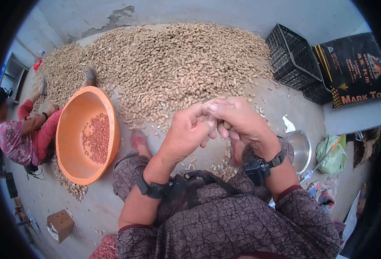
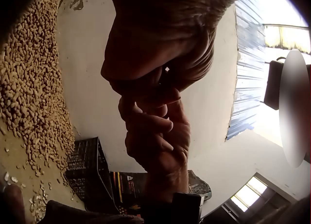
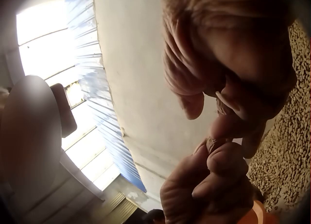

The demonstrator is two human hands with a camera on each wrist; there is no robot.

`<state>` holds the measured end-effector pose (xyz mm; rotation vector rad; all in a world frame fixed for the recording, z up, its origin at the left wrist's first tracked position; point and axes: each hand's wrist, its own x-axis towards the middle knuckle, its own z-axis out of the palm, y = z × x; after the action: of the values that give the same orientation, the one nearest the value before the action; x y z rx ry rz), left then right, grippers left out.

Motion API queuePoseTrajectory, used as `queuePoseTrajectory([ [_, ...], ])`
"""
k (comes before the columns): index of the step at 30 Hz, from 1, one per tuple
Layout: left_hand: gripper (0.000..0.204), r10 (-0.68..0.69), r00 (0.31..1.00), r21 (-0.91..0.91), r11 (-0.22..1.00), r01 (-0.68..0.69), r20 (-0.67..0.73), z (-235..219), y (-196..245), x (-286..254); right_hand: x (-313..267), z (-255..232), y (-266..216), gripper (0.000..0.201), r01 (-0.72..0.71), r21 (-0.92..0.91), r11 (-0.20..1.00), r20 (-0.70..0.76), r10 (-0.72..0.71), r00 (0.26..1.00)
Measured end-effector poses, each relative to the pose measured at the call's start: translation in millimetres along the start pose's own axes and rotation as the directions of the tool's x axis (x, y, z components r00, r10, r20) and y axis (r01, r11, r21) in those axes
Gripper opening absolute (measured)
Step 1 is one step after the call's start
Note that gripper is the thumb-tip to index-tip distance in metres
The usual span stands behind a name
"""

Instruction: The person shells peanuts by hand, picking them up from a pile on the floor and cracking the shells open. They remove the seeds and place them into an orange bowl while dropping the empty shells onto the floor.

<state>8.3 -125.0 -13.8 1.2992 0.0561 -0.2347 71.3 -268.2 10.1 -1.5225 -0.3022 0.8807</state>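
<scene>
Both hands meet at the fingertips in front of the lap in the head view. My left hand (image 1: pixel 185 133) has its fingers curled and its thumb pressed toward the right hand's fingertips. A peanut (image 3: pixel 212 144) shows between its finger and thumb tips in the right wrist view. My right hand (image 1: pixel 244 123) curls its fingers too, and holds a second tan, wrinkled peanut (image 3: pixel 223 107) near its thumb. Both peanuts are partly hidden by fingers. In the left wrist view the hands are dark, and the fingertips overlap. Beyond the hands spreads a large pile of unshelled peanuts (image 1: pixel 173 64).
To the left stands an orange basin (image 1: pixel 69 129) with reddish shelled peanuts (image 1: pixel 97 138) inside. A person (image 1: pixel 20 134) sits beyond it. At right are black crates (image 1: pixel 294 60), a black sack (image 1: pixel 354 69), a metal bowl (image 1: pixel 300 151) and a green bag (image 1: pixel 332 155). A cardboard box (image 1: pixel 61 224) lies lower left.
</scene>
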Motion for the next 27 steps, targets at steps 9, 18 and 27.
queuePoseTrajectory([
  [9, 0.023, 0.052, 0.999, -0.315, 0.947, -0.054, -0.015, -1.4, 6.1, -6.2, -2.8, -11.3, 2.1, 0.031, 0.072, 0.223, 0.972, -0.071, -0.058, 0.996],
  [18, 0.029, 0.200, 0.979, -0.383, 0.901, -0.204, -0.050, -6.5, -9.4, -2.4, -12.0, 5.0, -5.6, 0.018, 0.200, 0.035, 0.979, -0.058, -0.197, 0.979],
  [27, 0.020, 0.113, 0.988, -0.328, 0.934, -0.142, -0.108, -6.2, -9.2, 2.5, -4.0, 5.2, 6.1, 0.014, 0.363, -0.129, 0.923, -0.183, -0.382, 0.906],
])
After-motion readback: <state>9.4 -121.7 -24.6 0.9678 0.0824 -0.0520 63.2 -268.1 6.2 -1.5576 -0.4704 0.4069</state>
